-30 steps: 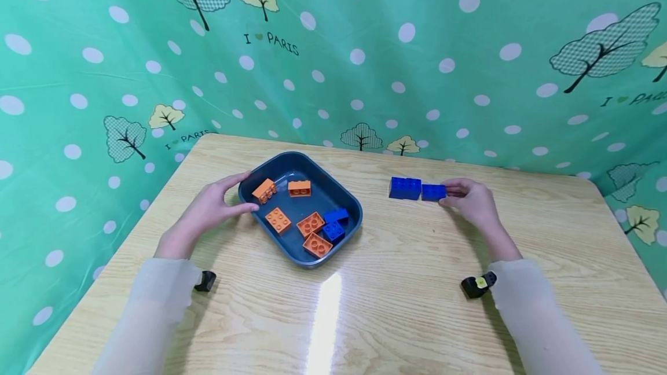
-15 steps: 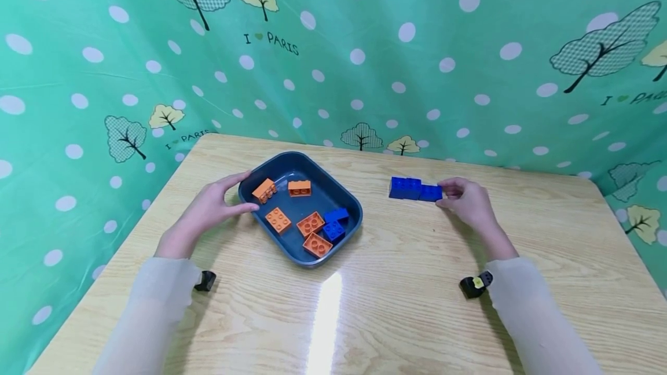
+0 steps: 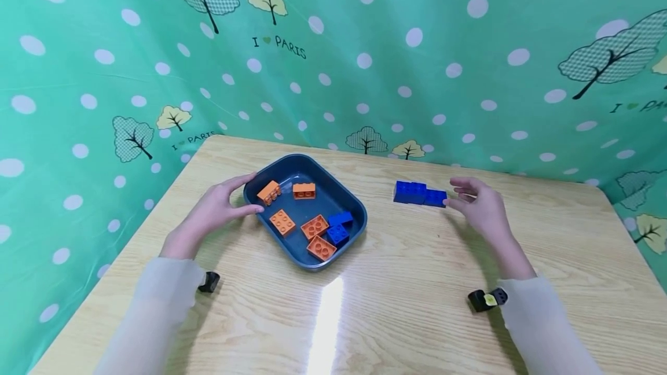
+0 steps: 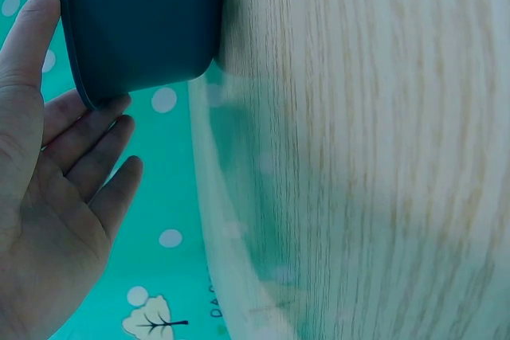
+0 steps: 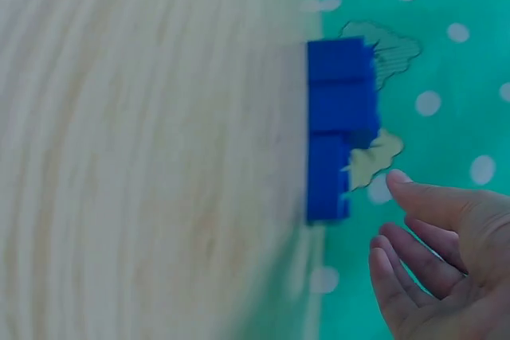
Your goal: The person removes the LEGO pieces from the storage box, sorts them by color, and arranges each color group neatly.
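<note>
My left hand (image 3: 210,209) rests at the left corner of a dark blue tray (image 3: 359,201), thumb and index finger spread and touching its rim. In the left wrist view the other fingers lie loosely below the tray's edge (image 4: 143,29). My right hand (image 3: 482,207) stands just right of a row of blue toy bricks, its fingers apart and holding nothing. That row has a taller blue block (image 3: 410,192) on the left and a lower blue brick (image 3: 436,198) against its right end. The right wrist view shows a gap between fingertips and the lower brick (image 5: 327,181).
Inside the tray lie several orange bricks (image 3: 282,222) and two blue bricks (image 3: 338,234). The wooden table (image 3: 401,288) ends at the back against a green dotted cloth (image 3: 333,62). Black wrist cameras (image 3: 480,301) sit below both wrists.
My right hand slid the lower blue brick left against the taller block, then let go and drew back right. My left hand stays at the tray. The head view has shifted slightly.
</note>
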{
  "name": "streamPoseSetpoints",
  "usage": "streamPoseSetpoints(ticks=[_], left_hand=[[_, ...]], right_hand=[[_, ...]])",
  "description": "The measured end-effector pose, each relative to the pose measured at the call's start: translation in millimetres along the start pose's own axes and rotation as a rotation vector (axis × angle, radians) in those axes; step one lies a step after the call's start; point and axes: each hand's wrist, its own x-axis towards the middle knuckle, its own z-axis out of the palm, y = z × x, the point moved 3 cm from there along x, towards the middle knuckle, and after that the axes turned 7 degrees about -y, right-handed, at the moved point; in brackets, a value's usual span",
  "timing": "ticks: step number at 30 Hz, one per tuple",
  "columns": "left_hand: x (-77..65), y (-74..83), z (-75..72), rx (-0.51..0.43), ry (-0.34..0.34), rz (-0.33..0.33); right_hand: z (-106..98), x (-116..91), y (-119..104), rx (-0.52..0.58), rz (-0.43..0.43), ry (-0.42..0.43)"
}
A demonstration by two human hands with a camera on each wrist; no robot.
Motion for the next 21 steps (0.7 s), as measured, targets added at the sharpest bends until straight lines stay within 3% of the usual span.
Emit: streamPoseSetpoints(ticks=[8,14,21], left_hand=[[0.1,0.2,-0.7,0.000,-0.010,-0.011],[0.0,1.2,-0.9,0.000,-0.009,-0.008],[-1.2,2.6,-1.0,0.003,-0.002,-0.002]], right_hand=[[6,-13,-40,0.096,-0.142,0.038],[27,-16,-71,0.176,-0.235,-0.064],[63,-17,-99,0.257,-0.425,-0.226]])
